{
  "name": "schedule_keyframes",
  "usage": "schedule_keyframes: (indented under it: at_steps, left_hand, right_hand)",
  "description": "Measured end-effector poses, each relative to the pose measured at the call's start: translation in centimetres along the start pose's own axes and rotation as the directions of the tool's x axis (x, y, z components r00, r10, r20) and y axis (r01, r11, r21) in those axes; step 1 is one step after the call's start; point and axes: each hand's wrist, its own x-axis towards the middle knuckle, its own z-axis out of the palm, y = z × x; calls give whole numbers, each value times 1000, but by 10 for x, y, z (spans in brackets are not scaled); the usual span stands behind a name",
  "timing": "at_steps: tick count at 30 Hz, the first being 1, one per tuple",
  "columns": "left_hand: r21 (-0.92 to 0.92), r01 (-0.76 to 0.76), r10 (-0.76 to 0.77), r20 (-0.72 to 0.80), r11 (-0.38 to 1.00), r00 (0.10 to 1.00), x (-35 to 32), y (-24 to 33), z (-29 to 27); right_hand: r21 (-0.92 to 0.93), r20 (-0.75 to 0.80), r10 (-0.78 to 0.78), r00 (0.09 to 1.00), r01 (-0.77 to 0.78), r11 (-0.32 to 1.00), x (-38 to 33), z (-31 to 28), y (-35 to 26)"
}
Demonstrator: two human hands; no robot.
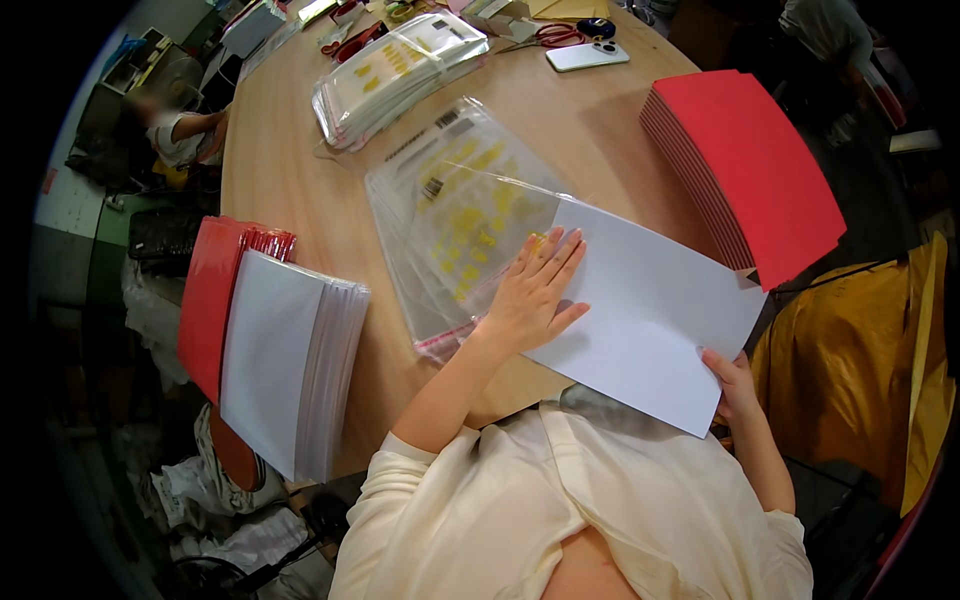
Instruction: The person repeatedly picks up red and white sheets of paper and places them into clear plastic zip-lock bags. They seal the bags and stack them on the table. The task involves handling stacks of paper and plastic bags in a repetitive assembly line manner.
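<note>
A white rectangular sheet or booklet (650, 310) lies across the table's near edge, its far left end at the mouth of a clear plastic bag (440, 210) with yellow print. My left hand (540, 285) rests flat, fingers stretched out, over the white piece's left end and the bag's edge. With thumb on top and fingers underneath, my right hand (735, 385) grips its near right corner. Other clear bags lie beneath the top one, a pink strip along their near edge. How far the white piece sits inside the bag is hard to make out.
Red booklets (750, 170) are stacked at the right. White bagged pieces (270, 350) and red ones (207, 300) stand at the left edge. Farther back lie bundled bags (400, 75), a phone (588, 56) and scissors (555, 37). A yellow sack (850, 350) is at right; another person (185, 130) sits far left.
</note>
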Motion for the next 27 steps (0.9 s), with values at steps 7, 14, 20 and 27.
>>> schedule_keyframes:
  at_steps: [7,14,20,27]
  left_hand:
    - [-19,-3,4,37,1000,999,2,8,-3]
    - [-38,30,-29,37,999,999,-7,14,-11]
    - [-16,37,-35,98,999,995,-33,13,-17]
    - [-77,53,-46,91,996,995,-34,28,-11]
  right_hand:
    - [16,33,-20,999,19,1000,1,10,-1]
    - [-18,8,-19,1000,19,1000,5,20,-5]
    - [35,-21,-29,999,29,999,7,19,-2]
    - [31,34,-37,999,36,999,15,30,-1]
